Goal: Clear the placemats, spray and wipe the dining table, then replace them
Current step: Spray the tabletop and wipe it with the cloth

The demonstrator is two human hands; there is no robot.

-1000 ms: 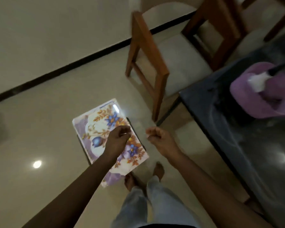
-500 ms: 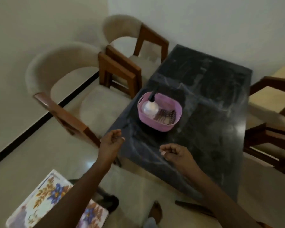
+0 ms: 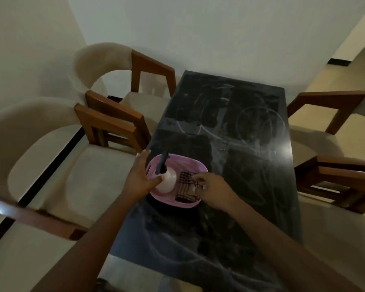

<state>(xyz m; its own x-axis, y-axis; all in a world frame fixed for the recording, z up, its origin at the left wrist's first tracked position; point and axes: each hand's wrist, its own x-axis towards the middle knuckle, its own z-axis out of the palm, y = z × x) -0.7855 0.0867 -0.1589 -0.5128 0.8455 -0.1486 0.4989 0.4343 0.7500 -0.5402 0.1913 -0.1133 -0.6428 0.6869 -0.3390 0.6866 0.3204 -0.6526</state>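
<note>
Beside pink basket (image 3: 177, 204), left hand (image 3: 138, 175) splayed

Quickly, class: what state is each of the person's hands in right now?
Left hand: open, fingers spread beside the spray bottle.
Right hand: fingertips on the checked cloth; grip cannot be told.

Cream-cushioned wooden chairs (image 3: 89, 178) either side, pale wall (image 3: 219, 28), beige floor (image 3: 30, 266)
</note>
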